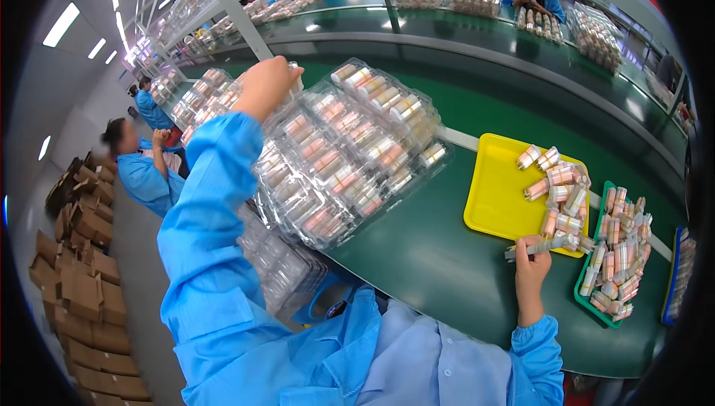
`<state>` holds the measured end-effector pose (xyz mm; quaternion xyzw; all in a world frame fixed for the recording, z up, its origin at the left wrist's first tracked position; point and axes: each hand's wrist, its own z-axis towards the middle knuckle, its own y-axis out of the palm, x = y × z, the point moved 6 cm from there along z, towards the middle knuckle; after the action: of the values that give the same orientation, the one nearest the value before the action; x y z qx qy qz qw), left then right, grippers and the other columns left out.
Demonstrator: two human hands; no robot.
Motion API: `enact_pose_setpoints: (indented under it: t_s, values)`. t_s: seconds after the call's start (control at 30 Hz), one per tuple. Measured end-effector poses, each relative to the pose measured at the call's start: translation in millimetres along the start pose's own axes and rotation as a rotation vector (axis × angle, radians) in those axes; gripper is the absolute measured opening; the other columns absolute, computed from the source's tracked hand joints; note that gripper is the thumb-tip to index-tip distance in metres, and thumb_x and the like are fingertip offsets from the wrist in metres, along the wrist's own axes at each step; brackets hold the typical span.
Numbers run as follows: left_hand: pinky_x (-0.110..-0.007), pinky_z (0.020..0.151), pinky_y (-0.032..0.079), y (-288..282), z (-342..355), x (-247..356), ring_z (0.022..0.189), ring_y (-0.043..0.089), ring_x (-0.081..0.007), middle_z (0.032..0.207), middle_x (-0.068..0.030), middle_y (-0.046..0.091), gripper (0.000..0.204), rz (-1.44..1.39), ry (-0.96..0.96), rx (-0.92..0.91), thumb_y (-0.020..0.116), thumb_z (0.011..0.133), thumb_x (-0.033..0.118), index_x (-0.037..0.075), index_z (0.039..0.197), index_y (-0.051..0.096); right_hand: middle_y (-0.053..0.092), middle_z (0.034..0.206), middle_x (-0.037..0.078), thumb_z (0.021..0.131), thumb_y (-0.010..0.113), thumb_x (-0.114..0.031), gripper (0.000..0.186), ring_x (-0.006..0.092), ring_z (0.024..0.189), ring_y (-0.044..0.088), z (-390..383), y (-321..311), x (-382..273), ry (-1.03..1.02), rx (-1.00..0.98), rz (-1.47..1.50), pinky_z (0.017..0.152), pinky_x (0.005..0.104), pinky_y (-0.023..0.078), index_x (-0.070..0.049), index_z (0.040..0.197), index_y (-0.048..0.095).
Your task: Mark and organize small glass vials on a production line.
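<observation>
At the far left corner of the stacked clear plastic trays (322, 240), the left hand (266, 84) was bent over with its fingers curled; whether it grasped anything there could not be told, since the fingertips were mostly hidden. The trays lay toward the left on the dark green bench (432, 257), their pockets filled with pale pink-and-white cylinders (342, 179). To the right, the right hand (532, 263) was closed, thumb and fingers pinching a slim greyish object (553, 244), too blurred to name, above the near edge of a yellow tray (495, 182). Loose cylinders (560, 182) were heaped along that tray's right side, its left part bare. Just beside it, farther right, a green tray (612, 323) held another heap of similar cylinders.
</observation>
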<state>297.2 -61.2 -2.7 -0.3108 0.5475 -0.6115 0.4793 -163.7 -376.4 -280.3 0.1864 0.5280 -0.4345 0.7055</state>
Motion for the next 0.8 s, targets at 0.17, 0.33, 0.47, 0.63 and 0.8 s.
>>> enact_pose_setpoints:
  t_s: [0.17,0.33,0.47,0.63,0.8]
  values:
    - [-0.047,0.072,0.058,65.5,63.2,15.3,0.088,0.075,-0.0352,0.093,-0.0175,0.077,0.032,0.222,0.159,0.124,0.066,0.096,0.031,0.005,0.086,0.079,0.061,0.083,0.007,0.092,0.07,-0.001,0.011,0.0159,0.074,0.057,0.7,-4.9,6.3,-0.021,0.004,-0.044,0.068,0.0301,0.046,-0.002,0.085,0.061]
    - [-0.044,0.073,0.058,111.6,78.2,36.8,0.098,0.076,-0.0298,0.104,-0.0082,0.079,0.021,0.402,0.092,0.044,0.064,0.091,0.016,0.014,0.1,0.083,0.061,0.081,0.008,0.09,0.072,-0.001,0.011,0.0179,0.073,0.059,-0.3,-6.2,2.9,-0.034,-0.004,-0.088,0.068,0.0312,0.047,-0.002,0.085,0.062]
    - [-0.049,0.081,0.056,117.8,74.0,66.9,0.106,0.073,-0.029,0.111,-0.0083,0.078,0.022,0.422,0.018,0.005,0.063,0.092,0.017,0.013,0.104,0.082,0.061,0.079,0.009,0.088,0.073,0.0,0.012,0.02,0.072,0.059,-0.9,-4.1,-1.7,-0.089,0.007,-0.106,0.068,0.0324,0.047,-0.003,0.084,0.062]
    - [-0.053,0.098,0.05,107.9,100.4,60.4,0.125,0.065,-0.0347,0.13,-0.0173,0.07,0.035,0.04,-0.071,-0.205,0.054,0.1,0.027,0.008,0.12,0.076,0.062,0.079,0.01,0.086,0.074,0.002,0.013,0.0225,0.071,0.06,-0.9,0.1,-7.4,-0.127,-0.008,-0.093,0.066,0.0345,0.047,-0.003,0.083,0.062]
    - [-0.049,0.108,0.045,92.3,103.5,46.4,0.13,0.057,-0.0464,0.136,-0.027,0.063,0.065,-0.095,0.064,-0.225,0.041,0.105,0.052,-0.004,0.124,0.07,0.062,0.078,0.01,0.085,0.075,0.002,0.013,0.0232,0.071,0.06,-2.0,-2.3,-11.9,-0.16,-0.022,-0.118,0.064,0.0353,0.047,-0.003,0.083,0.063]
